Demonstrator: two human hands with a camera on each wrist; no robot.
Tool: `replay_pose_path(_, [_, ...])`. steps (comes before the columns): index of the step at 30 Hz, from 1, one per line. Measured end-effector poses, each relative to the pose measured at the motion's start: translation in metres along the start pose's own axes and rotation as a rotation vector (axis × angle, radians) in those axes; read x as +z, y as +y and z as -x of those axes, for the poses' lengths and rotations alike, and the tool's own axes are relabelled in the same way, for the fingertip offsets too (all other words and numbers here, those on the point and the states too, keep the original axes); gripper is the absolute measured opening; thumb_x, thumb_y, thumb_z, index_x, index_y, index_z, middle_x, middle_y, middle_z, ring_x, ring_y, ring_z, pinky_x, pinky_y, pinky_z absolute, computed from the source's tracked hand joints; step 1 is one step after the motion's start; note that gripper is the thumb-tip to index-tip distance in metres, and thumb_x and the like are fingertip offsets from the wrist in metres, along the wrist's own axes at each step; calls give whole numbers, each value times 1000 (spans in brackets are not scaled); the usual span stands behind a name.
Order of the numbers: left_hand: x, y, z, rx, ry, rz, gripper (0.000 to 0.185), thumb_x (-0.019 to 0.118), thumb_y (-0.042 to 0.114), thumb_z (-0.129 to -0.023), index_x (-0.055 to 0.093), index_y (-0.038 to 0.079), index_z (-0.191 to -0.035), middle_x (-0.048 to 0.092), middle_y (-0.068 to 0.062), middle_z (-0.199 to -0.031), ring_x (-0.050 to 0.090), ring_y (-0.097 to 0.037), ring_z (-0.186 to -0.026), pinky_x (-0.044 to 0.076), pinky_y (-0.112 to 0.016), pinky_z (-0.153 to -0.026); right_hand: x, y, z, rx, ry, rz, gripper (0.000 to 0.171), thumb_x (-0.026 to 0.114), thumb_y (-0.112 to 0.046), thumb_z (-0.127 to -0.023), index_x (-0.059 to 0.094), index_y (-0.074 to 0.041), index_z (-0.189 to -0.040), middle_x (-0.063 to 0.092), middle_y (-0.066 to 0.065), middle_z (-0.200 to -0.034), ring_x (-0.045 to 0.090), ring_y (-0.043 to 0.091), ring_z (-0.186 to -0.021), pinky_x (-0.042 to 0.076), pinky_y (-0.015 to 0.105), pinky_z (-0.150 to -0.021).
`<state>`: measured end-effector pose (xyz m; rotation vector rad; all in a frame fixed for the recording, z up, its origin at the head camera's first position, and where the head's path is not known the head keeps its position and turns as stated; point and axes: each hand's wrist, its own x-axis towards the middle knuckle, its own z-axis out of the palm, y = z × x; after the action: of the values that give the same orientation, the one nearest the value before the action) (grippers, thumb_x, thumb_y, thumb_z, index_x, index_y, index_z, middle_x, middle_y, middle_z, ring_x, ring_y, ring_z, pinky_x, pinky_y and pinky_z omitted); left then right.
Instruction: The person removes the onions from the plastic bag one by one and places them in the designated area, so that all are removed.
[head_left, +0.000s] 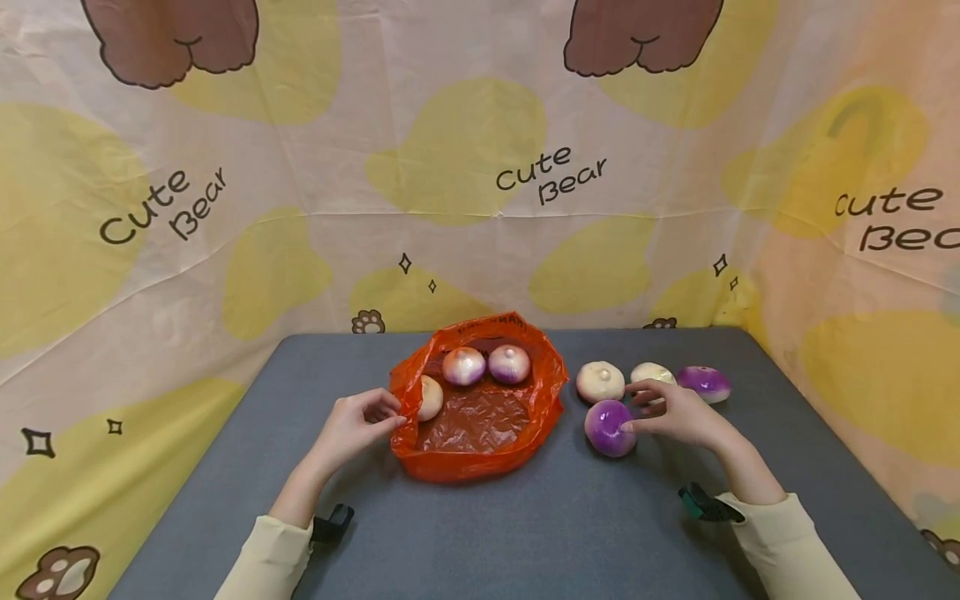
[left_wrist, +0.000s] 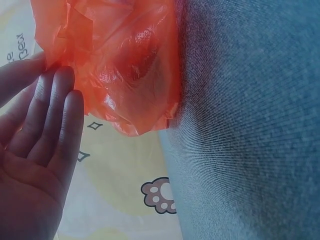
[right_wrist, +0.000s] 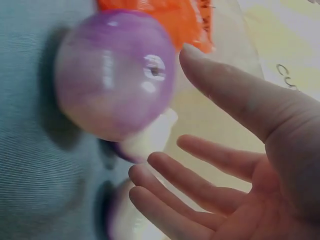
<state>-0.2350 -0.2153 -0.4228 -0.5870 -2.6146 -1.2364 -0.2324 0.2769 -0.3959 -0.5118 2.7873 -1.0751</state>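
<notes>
An orange-red plastic bag point(head_left: 468, 468) lies with its mouth spread wide, and three round purple-and-white turnips are inside it, one point(head_left: 509, 364) at the back. My left hand point(head_left: 363, 421) pinches the bag's left rim between thumb and fingers; in the left wrist view the fingers point(left_wrist: 62, 102) lie straight along the plastic. My right hand point(head_left: 675, 412) is spread beside a purple turnip point(head_left: 609, 429) on the table, thumb tip close to it. The right wrist view shows this turnip point(right_wrist: 115, 75) with a gap between it and the parted fingers.
Behind the right hand sit a whitish turnip point(head_left: 600, 382), another pale one point(head_left: 652, 374) partly hidden by the fingers, and a purple one point(head_left: 703, 383). The grey table point(head_left: 487, 542) ends at a printed cloth backdrop point(head_left: 450, 167).
</notes>
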Motion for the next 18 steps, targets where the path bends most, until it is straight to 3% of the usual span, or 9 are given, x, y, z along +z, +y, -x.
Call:
replay_pose_path(11, [-1, 2, 0, 9, -3, -7, 13, 76, 26, -81, 67, 18, -87, 69, 5, -80, 64, -7, -72, 54, -24, -67, -19, -17, -8, 10, 76, -14, 62, 72, -36, -84, 51, 0, -130, 60, 26, -120, 61, 40, -108, 54, 43, -80])
replay_pose_path(18, [0, 1, -1, 6, -9, -4, 13, 75, 26, -81, 67, 19, -88, 69, 5, -80, 64, -7, -72, 54, -23, -67, -24, -39, -23, 2, 89, 27, 58, 69, -37, -85, 52, -5, -131, 62, 22, -121, 61, 37, -109, 50, 49, -89])
